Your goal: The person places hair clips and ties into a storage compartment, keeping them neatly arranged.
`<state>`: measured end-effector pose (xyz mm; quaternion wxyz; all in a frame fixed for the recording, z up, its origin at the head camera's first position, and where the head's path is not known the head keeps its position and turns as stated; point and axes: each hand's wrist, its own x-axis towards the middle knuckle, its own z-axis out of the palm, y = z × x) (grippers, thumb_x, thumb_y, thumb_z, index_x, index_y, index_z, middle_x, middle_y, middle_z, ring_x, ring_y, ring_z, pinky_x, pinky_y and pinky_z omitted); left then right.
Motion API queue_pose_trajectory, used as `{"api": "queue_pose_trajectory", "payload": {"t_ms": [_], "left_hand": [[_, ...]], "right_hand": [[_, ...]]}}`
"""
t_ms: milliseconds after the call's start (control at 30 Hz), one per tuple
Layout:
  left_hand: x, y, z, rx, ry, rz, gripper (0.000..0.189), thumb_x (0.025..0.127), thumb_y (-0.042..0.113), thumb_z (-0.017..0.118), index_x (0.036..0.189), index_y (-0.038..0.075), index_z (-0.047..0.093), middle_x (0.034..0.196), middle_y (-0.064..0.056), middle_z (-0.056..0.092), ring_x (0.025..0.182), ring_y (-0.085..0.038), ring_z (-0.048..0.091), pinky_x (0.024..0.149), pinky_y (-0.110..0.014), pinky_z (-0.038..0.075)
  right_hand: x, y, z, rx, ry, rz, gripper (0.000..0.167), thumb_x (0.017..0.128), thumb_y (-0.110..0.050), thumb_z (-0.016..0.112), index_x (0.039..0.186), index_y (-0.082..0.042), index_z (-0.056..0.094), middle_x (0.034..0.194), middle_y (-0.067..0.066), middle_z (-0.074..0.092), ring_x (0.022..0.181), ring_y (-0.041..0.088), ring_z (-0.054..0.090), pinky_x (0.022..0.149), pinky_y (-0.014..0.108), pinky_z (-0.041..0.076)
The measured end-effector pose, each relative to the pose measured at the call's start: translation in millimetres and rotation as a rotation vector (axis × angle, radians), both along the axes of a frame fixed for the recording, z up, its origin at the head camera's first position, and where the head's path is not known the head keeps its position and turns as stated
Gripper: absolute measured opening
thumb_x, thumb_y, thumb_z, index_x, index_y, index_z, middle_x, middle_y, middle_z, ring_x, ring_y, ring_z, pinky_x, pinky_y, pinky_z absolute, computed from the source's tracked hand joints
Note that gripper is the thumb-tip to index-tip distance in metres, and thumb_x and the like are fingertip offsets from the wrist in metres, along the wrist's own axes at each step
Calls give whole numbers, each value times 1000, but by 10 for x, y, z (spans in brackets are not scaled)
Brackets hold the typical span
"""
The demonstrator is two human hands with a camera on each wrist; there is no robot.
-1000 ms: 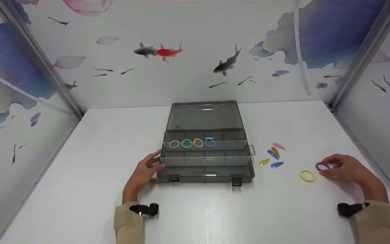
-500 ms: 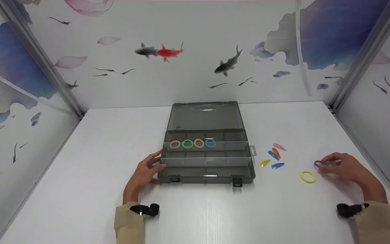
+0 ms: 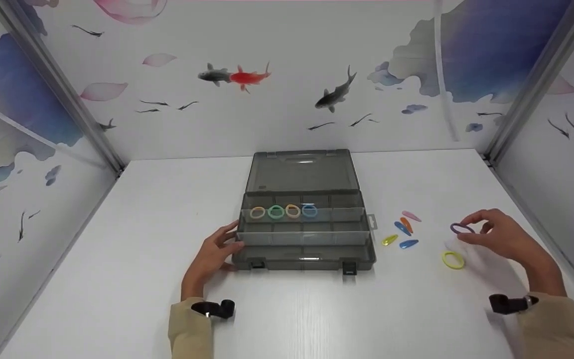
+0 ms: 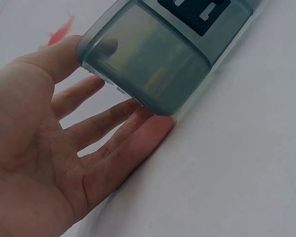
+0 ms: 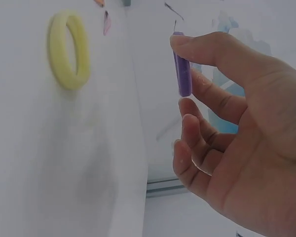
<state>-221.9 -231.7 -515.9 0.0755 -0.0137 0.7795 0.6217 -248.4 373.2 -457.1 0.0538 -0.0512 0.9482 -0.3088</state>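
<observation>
My right hand (image 3: 499, 234) pinches a purple hair tie (image 5: 184, 74) between thumb and index finger, raised above the table; its other fingers are loosely curled. Below it a yellow hair tie (image 5: 57, 47) lies on the table. My left hand (image 3: 213, 252) holds the left wall of an open grey translucent organizer box (image 3: 267, 251), thumb over the rim and fingers along the outside. Through the wall the thumb tip shows in the left wrist view. Several hair ties, orange, green, peach and blue (image 3: 309, 216), stand in a row in the box's back compartments.
Right of the box lie several snap hair clips: pink (image 3: 411, 216), orange (image 3: 406, 224), blue (image 3: 408, 244) and yellow (image 3: 389, 240). The box lid (image 3: 302, 174) leans back toward the patterned wall (image 3: 287, 119). Side walls bound the white table (image 3: 287, 314).
My right hand has lifted the purple hair tie off the table and moved it a little left and away from me. The left hand and box stay in place.
</observation>
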Motion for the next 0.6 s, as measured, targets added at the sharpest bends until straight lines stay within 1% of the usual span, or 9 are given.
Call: {"api": "queue_pose_trajectory", "payload": {"t_ms": [100,200,400,600], "left_hand": [[4,-1,9,-5,-2,6,63,95,23,70,152,26,45,157,-18,41,132,-39,54,71,-44,61],[6,-1,8,-8,-2,11,62,95,22,70,152,25,45,157,-18,42,133,-40,54,71,-44,61],[7,-13,4,-4,-3,15,63,94,23,71,152,26,45,157,-18,42,132,-39,54,72,-46,61],[4,-6,-5,1,0,2,63,95,23,70,152,25,44,157,-17,42,133,-40,54,72,-45,61]], "right_hand": [[13,-69,52,-1,24,18,48,89,-39,75,118,-2,64,125,25,51,98,27,47,65,27,46],[14,-125,72,-4,29,29,47,89,-38,75,118,-3,65,126,24,51,97,25,47,65,27,46],[-22,-266,70,-17,39,55,42,90,-35,76,116,-4,66,128,24,50,99,26,48,66,27,45],[-29,-418,69,-21,65,61,38,89,-32,76,114,-5,68,128,22,51,99,27,48,67,25,45]]}}
